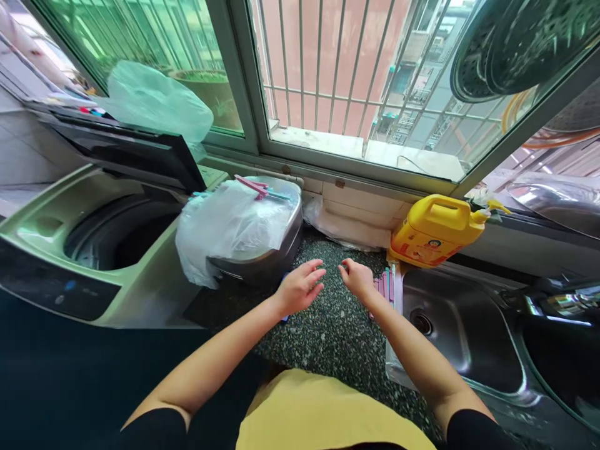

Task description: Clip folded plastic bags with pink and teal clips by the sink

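My left hand (302,289) hovers over the dark speckled counter (323,340), its fingers apart and holding nothing. A short gap separates it from my right hand (357,278), whose fingers are loosely bent and also hold nothing. Partly hidden behind my right hand and forearm, several pink and teal strips (386,284), perhaps clothes pegs, lie against the sink's edge. Something small and blue (285,319) shows just under my left wrist, mostly covered. A grey bin-like container (293,234) stands left of my left hand, draped with a white plastic bag (225,222).
A top-loading washing machine (154,290) with its lid raised stands left. More pink and teal pieces (253,186) lie on the container. At right are a yellow jug (434,231) and a steel sink (450,319). A barred window (328,75) runs behind the counter.
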Motion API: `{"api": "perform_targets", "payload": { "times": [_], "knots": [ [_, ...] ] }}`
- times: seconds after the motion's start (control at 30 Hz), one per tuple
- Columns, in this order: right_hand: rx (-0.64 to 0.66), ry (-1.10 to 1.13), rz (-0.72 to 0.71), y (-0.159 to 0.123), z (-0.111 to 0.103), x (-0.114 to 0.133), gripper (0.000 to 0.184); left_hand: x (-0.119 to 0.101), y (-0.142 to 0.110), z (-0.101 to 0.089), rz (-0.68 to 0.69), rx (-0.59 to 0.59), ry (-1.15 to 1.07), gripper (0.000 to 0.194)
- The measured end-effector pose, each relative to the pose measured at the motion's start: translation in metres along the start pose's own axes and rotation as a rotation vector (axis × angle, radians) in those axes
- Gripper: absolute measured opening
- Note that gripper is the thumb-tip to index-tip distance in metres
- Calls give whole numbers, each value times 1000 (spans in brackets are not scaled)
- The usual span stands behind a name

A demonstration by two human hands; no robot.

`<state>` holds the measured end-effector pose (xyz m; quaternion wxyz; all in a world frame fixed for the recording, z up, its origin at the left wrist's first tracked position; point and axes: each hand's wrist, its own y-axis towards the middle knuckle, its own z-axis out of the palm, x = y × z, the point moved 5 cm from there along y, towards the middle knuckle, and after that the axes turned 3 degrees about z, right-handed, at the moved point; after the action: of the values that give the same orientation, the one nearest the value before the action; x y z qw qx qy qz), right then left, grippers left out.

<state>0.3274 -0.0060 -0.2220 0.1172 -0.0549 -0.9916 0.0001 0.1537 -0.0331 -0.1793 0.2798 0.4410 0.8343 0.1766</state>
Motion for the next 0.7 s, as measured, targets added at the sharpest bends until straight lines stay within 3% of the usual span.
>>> {"api": "perform_targets", "payload": {
  "times": [0.13, 0.23, 0.3, 0.37, 0.47, 0.7],
  "knots": [
    [-105, 116, -155, 40, -40, 54, 23, 46, 36, -105, 19, -173, 198, 20],
    [-160, 217, -252, 68, -68, 95, 19, 100, 55, -168, -132, -252, 307, 21],
    [-171, 265, -297, 85, -82, 122, 18, 139, 62, -195, -295, -252, 343, 23],
    [-160, 290, -316, 101, -90, 147, 17, 175, 65, -210, -463, -209, 359, 26],
    [-115, 283, -316, 121, -92, 180, 17, 214, 67, -212, -679, -100, 337, 27],
    [-101, 169, -301, 146, -84, 225, 31, 253, 78, -193, -918, 100, 310, 33]
  ]
}}
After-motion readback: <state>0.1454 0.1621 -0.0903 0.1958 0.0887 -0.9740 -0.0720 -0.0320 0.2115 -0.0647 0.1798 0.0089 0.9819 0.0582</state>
